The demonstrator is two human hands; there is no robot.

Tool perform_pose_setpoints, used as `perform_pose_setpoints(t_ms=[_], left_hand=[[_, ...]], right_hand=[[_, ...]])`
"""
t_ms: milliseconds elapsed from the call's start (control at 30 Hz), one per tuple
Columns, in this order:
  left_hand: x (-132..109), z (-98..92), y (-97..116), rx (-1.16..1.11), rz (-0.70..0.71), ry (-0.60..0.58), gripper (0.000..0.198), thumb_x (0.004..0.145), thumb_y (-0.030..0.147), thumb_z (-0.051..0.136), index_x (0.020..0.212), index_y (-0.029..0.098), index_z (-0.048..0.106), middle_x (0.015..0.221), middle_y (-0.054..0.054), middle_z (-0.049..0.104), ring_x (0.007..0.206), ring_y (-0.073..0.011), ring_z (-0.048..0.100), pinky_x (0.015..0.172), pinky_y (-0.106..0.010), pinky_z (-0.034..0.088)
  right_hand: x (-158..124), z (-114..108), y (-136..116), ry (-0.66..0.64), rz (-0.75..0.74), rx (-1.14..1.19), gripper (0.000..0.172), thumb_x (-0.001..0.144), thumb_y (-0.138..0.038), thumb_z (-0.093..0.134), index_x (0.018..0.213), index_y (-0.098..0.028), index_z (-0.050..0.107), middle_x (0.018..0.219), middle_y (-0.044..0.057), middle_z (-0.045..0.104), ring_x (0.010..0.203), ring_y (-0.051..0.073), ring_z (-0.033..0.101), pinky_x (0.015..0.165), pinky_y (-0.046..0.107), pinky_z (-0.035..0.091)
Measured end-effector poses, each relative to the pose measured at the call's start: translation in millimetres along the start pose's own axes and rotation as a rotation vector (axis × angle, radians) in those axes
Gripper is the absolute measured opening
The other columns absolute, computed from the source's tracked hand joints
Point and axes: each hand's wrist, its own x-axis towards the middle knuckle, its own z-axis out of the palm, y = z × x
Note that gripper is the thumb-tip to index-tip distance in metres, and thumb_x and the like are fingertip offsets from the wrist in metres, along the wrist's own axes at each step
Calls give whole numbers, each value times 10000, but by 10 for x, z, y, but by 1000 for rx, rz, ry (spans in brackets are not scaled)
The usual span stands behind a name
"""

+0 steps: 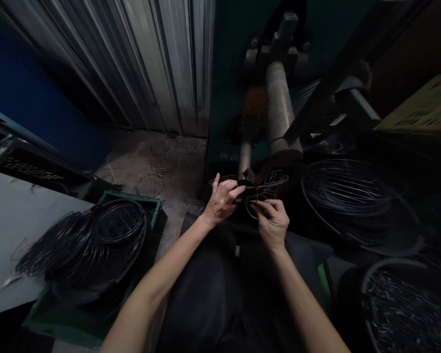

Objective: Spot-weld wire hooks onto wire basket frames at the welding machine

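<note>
A dark round wire frame (275, 182) is held at the end of the lower metal arm of a machine (245, 156). My left hand (222, 201) grips the frame's left side, with the thumb and some fingers on its rim and the index finger raised. Below the frame, my right hand (274, 221) pinches a thin wire ring (251, 212) between thumb and fingertips. The ring hangs close to the frame's underside; whether they touch I cannot tell. The machine's thick upper cylinder (280, 100) stands above. Dim light hides where the frame meets the machine tip.
On the left, a green crate (152, 202) carries a tub with piled wire frames (77, 235). Wire grilles (347, 191) fill a round tub on the right. A bucket of small metal pieces (407, 309) stands at lower right. Wire rings (150, 184) lie on the floor.
</note>
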Motion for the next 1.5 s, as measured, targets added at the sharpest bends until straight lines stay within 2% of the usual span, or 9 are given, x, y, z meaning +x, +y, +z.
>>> perform_pose_setpoints(t_ms=[133, 367, 667, 933, 1100, 1267, 1500], left_hand=[[4, 7, -1, -2, -9, -20, 397, 853, 239, 521, 1233, 235, 408, 1102, -64, 582, 1078, -189, 550, 1100, -545, 236], [26, -3, 4, 46, 41, 32, 388, 839, 200, 535, 1209, 215, 421, 1067, -62, 587, 1058, -186, 557, 1091, -535, 265], [24, 13, -13, 55, 22, 16, 377, 852, 221, 519, 1211, 240, 407, 1089, -51, 588, 1073, -178, 567, 1098, -537, 260], [44, 3, -33, 50, 36, 31, 407, 830, 188, 534, 1216, 225, 408, 1079, -61, 589, 1074, -187, 560, 1095, -540, 260], [42, 16, -56, 55, 28, -5, 386, 847, 217, 519, 1217, 236, 409, 1098, -59, 583, 1089, -184, 557, 1101, -539, 247], [55, 26, -61, 33, 28, 26, 381, 846, 219, 530, 1213, 213, 428, 1070, -60, 591, 1070, -181, 558, 1102, -531, 253], [41, 17, -67, 3, -20, -59, 369, 850, 246, 527, 1208, 236, 440, 1107, -56, 586, 1097, -184, 546, 1115, -534, 225]], right_hand=[[20, -39, 0, -25, -25, -12, 169, 823, -354, 615, 821, -214, 709, 777, 16, 535, 645, 104, 510, 584, 245, 436], [42, -45, -14, -53, -2, -21, 189, 824, -374, 607, 823, -217, 712, 772, 17, 532, 630, 104, 506, 565, 243, 431], [46, -16, -27, -5, -60, 36, 86, 804, -261, 648, 834, -207, 708, 768, 5, 529, 635, 93, 509, 556, 224, 424], [54, 19, -1, -7, -35, 46, 95, 805, -278, 647, 837, -210, 704, 778, 5, 524, 641, 93, 507, 565, 226, 427], [66, 23, -19, -4, -19, 49, 117, 807, -302, 639, 825, -207, 706, 766, 5, 517, 622, 92, 494, 556, 231, 420], [77, 29, -22, -16, 30, 35, 169, 814, -354, 618, 822, -212, 709, 761, 9, 510, 611, 95, 481, 564, 244, 423], [56, 20, 12, -24, 23, 44, 141, 809, -326, 633, 831, -207, 705, 778, 10, 514, 623, 95, 490, 573, 244, 431]])
